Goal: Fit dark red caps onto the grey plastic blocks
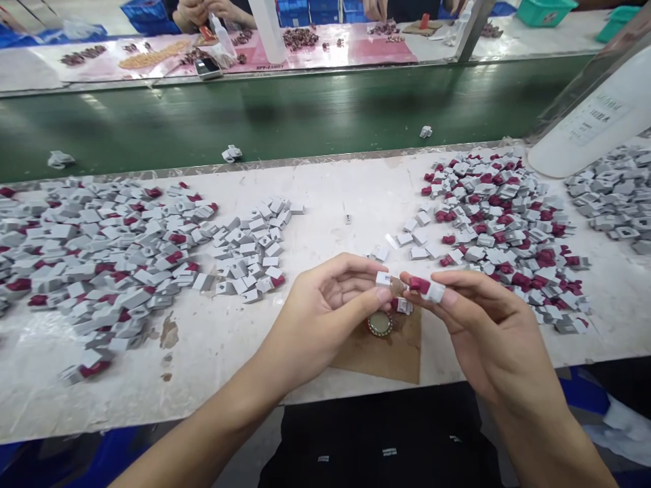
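Between thumb and fingertips, my left hand [325, 312] pinches a small light-grey plastic block [383, 279] with an opening in it. My right hand [493, 325] grips a grey and dark-red plastic piece [426, 288], its red end turned toward the left hand. The two pieces are close together but apart. Below them a bottle cap [380, 324] lies hollow side up on a brown cardboard sheet [397, 359]. Another grey and red piece [403, 306] shows beside the cap, partly covered by my fingers.
Heaps of grey and red pieces lie to the left [102, 251] and right [498, 224]. A smaller grey pile [254, 251] sits nearer the middle. A white bottle [584, 122] leans at right. Beyond runs a green conveyor belt [315, 108]; co-workers' hands [208, 10] show across it.
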Motion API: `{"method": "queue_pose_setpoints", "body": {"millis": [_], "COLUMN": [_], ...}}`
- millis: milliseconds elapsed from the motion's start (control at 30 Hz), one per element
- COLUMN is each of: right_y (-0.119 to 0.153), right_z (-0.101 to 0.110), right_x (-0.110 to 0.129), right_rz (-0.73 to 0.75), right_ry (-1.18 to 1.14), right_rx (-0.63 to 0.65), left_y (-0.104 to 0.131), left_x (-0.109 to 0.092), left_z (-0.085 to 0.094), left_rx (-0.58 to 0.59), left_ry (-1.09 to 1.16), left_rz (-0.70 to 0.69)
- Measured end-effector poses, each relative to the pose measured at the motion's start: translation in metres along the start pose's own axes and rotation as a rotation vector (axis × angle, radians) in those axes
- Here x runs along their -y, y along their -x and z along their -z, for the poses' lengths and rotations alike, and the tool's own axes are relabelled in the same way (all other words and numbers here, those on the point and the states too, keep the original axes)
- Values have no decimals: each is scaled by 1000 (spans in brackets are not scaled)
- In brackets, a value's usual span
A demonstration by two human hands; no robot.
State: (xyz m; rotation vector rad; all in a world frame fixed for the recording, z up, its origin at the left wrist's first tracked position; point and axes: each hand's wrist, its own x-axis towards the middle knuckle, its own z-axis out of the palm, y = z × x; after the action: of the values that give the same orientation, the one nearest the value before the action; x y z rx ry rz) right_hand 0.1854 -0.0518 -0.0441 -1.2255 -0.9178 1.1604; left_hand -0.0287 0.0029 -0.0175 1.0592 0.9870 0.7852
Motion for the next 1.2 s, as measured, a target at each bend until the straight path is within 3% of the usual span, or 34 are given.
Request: {"method": "queue_pose_setpoints", "body": {"millis": [100,333,600,800,867,967,1000,1067,1200], "right_y": [-8,-9,-10,-27,-48,-110,-138,-198,-300], "right_z": [-7,-15,-15,-16,-15,-19,-23,-33,-63], "right_x": [-1,-3,5,20,26,34,36,37,33], "right_rz": [-19,14,132,118,119,240,319,482,425], "right_ry": [-110,-85,186,121,203,525,664,963,1117], "right_rx": [0,5,87,186,245,295,261,129,134], "left_y": [-2,-5,-5,-10,-29,-84,-107,-157,-242], "left_x": [-1,0,2,-21,-34,-56,-62,-72,-82], "left_z": [-8,-9,-9,3,13,31,37,49,69], "left_rx": [21,21,-7,36,73,83,21,-274,-461], "left_ry": [63,49,-38,-214,-371,-681,-777,-873,-914], "left_rz": [8,18,-60,-149,-205,-293,-312,-268,-176]}}
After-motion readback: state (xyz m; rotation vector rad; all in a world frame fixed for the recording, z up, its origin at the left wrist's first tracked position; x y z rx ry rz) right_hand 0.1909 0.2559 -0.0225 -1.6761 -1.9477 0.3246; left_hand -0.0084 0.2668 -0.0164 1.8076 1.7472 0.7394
